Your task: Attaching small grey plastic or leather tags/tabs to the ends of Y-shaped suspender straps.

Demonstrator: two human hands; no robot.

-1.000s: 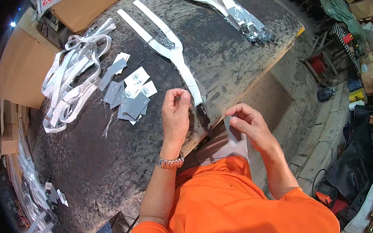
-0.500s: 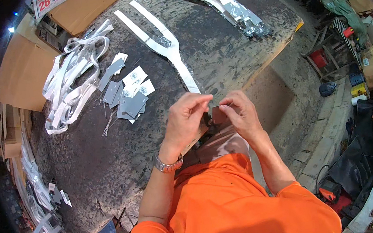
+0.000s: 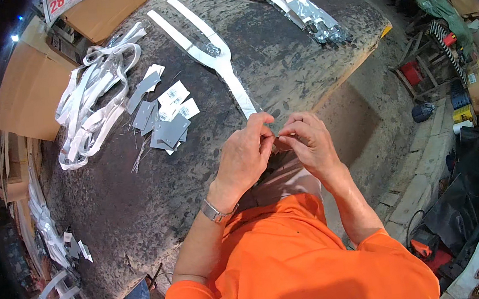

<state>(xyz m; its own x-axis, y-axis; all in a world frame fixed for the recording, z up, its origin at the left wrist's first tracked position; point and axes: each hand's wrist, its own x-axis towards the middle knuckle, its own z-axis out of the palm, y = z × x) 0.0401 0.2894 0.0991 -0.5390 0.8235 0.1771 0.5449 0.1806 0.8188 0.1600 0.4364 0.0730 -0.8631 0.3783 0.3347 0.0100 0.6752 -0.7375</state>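
Observation:
My left hand [image 3: 245, 156] and my right hand [image 3: 311, 142] meet at the table's near edge, each pinched closed, fingertips almost touching. Between them, what the left fingers hold is too small to make out. The hang tag in my right fingers is now mostly hidden. Just beyond my left hand ends a white Y-shaped strap [image 3: 234, 86] in clear plastic, its two arms pointing away. To the left lies a loose pile of grey and white hang tags [image 3: 171, 130] with thin strings.
A tangle of white straps [image 3: 94, 111] lies left of the tags, near cardboard boxes [image 3: 26, 89]. Bagged straps [image 3: 295, 6] are stacked at the table's far side. More tags [image 3: 76, 249] sit at the left edge. A wooden stool frame [image 3: 416, 69] stands on the floor at right.
My left hand has shifted slightly right and its fingertips have closed in on the right hand's. The tag seen flat in my right fingers is now mostly out of sight.

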